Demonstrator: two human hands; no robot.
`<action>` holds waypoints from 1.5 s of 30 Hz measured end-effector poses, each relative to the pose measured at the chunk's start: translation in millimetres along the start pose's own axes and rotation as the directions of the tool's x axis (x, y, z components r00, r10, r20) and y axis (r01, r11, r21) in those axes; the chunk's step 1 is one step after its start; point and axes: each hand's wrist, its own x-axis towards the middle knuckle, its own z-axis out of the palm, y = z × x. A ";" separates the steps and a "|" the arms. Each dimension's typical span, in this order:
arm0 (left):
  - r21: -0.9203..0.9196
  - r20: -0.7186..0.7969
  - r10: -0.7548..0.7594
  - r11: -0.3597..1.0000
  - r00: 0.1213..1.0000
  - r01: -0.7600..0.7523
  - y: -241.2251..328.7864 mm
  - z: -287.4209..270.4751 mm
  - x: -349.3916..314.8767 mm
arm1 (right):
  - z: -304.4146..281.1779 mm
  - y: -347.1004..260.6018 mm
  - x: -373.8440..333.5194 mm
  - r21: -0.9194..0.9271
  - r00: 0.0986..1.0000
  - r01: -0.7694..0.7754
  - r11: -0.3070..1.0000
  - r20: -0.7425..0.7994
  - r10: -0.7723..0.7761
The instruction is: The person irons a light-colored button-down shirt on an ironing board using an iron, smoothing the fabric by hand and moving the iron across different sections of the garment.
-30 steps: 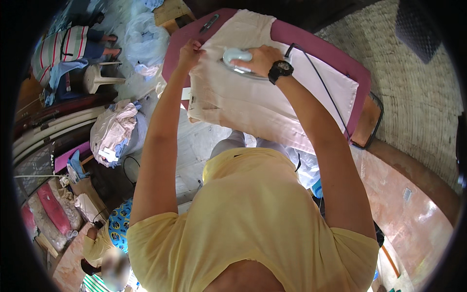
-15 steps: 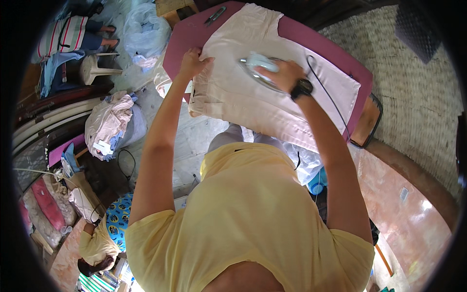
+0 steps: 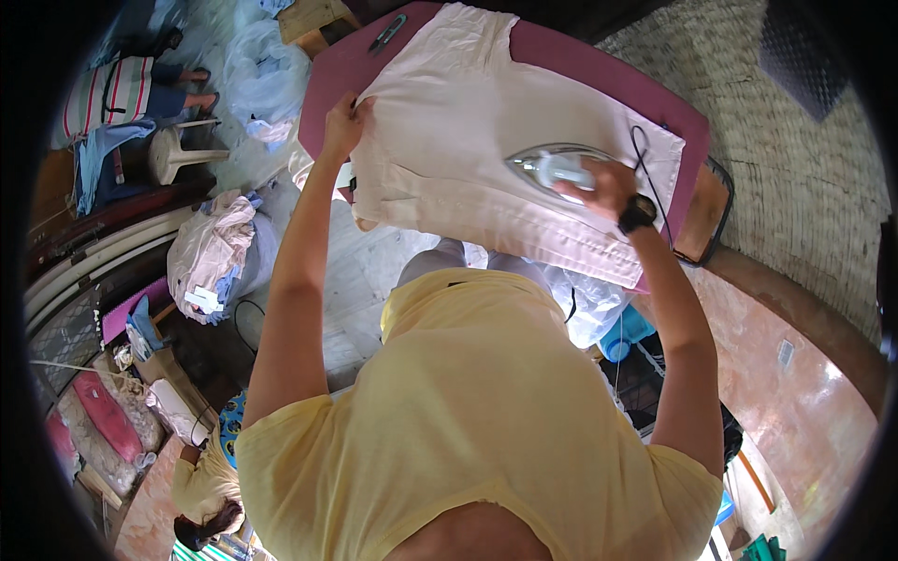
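Observation:
A pale pink shirt [image 3: 449,112] lies spread over a maroon ironing board [image 3: 323,75]. My right hand [image 3: 610,190] is wrapped round the handle of a clothes iron [image 3: 550,166], whose soleplate rests on the shirt's right half with its tip pointing left. The iron's dark cord [image 3: 642,154] loops over the cloth beside my wrist. At the board's left side, my left hand [image 3: 344,128] pinches the shirt's edge between thumb and fingers. Small creases show in the cloth near the lower left edge. Thread snips [image 3: 387,34] lie at the board's far left corner.
A bundle of clothes [image 3: 210,238] and a white plastic stool [image 3: 178,154] stand to the left. Clear plastic bags [image 3: 267,70] lie beyond them. One person [image 3: 210,486] is at the lower left; another person's legs [image 3: 187,89] show at the upper left.
The iron has slid right across the shirt in my right hand. My left hand has shifted slightly left and now grips the edge, and the cloth beside it looks flatter.

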 end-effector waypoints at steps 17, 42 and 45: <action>0.085 -0.061 0.080 0.994 0.995 -0.074 -20.1 0.2 4.3 | 8.3 -57.8 20.9 0.030 0.962 -0.257 0.966 0.108 0.253; 0.241 -0.110 0.168 0.961 0.980 -0.138 -35.1 17.0 10.9 | 20.1 81.3 -103.6 -0.227 0.881 -0.473 0.851 -0.150 0.449; 0.478 -0.177 0.252 0.867 0.951 -0.141 -14.2 33.6 6.4 | -8.4 114.9 -138.6 -0.051 0.819 -0.565 0.824 -0.156 0.552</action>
